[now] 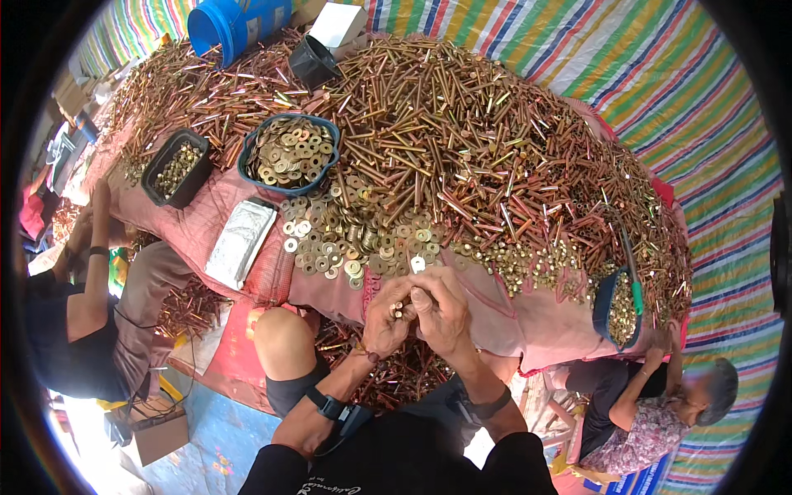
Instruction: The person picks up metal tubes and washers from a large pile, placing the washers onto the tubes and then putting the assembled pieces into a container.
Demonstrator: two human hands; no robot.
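My left hand [386, 318] is closed around a few brass-coloured bolts [398, 310], whose ends poke out between the fingers. Pressed close beside it, my right hand [442, 310] has its fingers curled and pinched together, and what they hold is hidden. A bright, pale washer [417, 264] shows just beyond the fingertips; I cannot tell if it is held. Loose flat washers [334, 247] lie spread on the pink cloth [330, 293] in front of my hands. Small brass nuts [528, 264] are scattered to their right.
A large heap of bolts [462, 124] covers the far side. Around it are a blue tub of washers [289, 153], a black tray of nuts [176, 169], a silver packet [241, 243], a blue bucket [235, 31] and a nut container [617, 307]. Co-workers sit left and right.
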